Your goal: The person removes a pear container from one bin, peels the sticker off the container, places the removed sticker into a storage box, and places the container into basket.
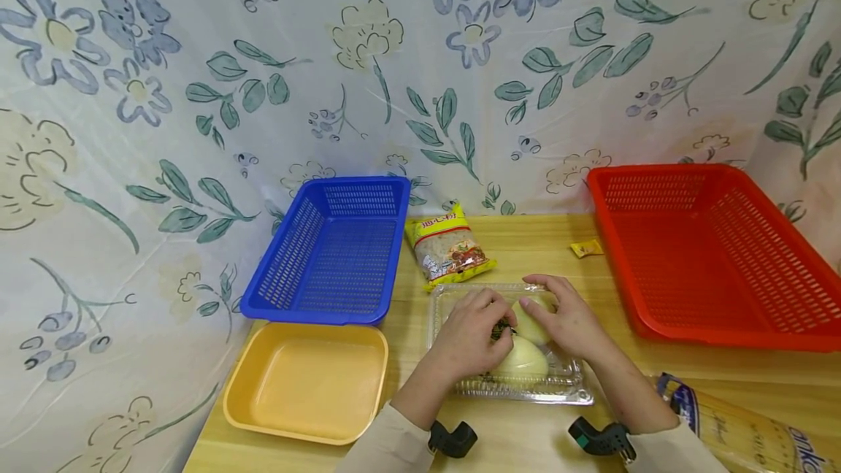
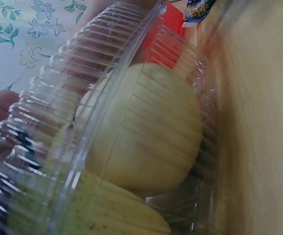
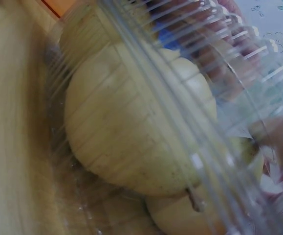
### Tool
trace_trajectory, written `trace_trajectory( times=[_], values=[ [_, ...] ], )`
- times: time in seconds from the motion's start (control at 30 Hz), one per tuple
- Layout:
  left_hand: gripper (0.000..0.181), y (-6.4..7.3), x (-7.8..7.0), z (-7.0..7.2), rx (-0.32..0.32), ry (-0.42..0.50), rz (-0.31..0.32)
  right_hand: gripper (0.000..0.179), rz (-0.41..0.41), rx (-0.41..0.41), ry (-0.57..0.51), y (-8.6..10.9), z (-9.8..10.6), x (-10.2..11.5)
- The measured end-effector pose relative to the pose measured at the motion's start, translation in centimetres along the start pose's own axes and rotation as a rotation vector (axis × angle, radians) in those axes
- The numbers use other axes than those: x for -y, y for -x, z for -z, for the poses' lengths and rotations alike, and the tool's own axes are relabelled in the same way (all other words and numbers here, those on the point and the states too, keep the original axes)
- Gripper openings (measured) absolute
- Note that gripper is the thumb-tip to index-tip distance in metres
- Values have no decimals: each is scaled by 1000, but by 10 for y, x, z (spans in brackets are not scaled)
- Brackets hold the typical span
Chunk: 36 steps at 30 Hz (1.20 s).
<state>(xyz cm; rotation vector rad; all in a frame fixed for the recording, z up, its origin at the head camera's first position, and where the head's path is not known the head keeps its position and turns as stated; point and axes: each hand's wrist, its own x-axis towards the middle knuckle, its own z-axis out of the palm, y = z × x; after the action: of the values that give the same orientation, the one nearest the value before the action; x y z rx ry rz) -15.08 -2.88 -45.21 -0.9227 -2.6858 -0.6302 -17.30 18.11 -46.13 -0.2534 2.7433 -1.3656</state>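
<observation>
Clear box right below the fingers; right hand spread loosely over it, left hand curled in. Pears sit just under: heavy knuckles could bruise one. Left fingertips pinch a dark bit; a slack grip might drop it.

The left hand partly covered the pale fruit and a dark patterned item, which seemed to sit between thumb and fingers, though what it was could not be told. Both wrist views were blurred, and ridges of the clear plastic box broke up the outlines behind them. The right edge of the head view cut off the red basket and the long packet; the bottom edge cut both sleeves. Print on the small yellow sachet was too small to read.
</observation>
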Motion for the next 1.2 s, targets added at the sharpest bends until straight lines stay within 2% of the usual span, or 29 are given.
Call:
trace_trajectory(
  times=[0.47,1.0,1.2],
  values=[
    [11,2,2,-2,-14,-19,-5,53,-9,4,3,-1,-2,-1],
    [9,0,1,0,-18,63,9,55,-42,17,-18,-1,0,-1],
    [9,1,2,1,5,87,27,55,-47,18,-30,-1,0,-1]
  ],
)
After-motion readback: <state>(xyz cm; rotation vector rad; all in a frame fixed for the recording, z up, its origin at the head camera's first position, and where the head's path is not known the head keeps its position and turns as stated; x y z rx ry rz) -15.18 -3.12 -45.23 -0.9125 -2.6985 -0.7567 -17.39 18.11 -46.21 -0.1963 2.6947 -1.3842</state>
